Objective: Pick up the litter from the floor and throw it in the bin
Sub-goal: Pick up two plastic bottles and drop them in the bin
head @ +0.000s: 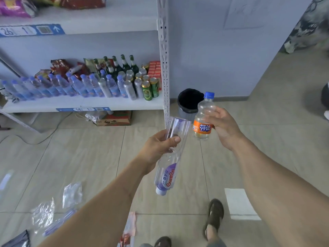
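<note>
carry step: left hand [158,145] fingers clamp an upturned ganten bottle [169,157]; right hand [222,125] fingers clamp a fanta bottle [203,118]. next, i judge, reach over the bin [188,102] by the wall's foot and let go.

Two empty bottles [170,157] held — bin [188,104] beyond, upright.

Beige tiled floor [267,139], clear plastic wrappers [72,194] at left, white paper sheet [239,204] at right, black-lined bin [189,104] beside the shelf [89,104]

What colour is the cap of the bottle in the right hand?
Blue, on the orange-labelled bottle held by the right hand; head view.
</note>
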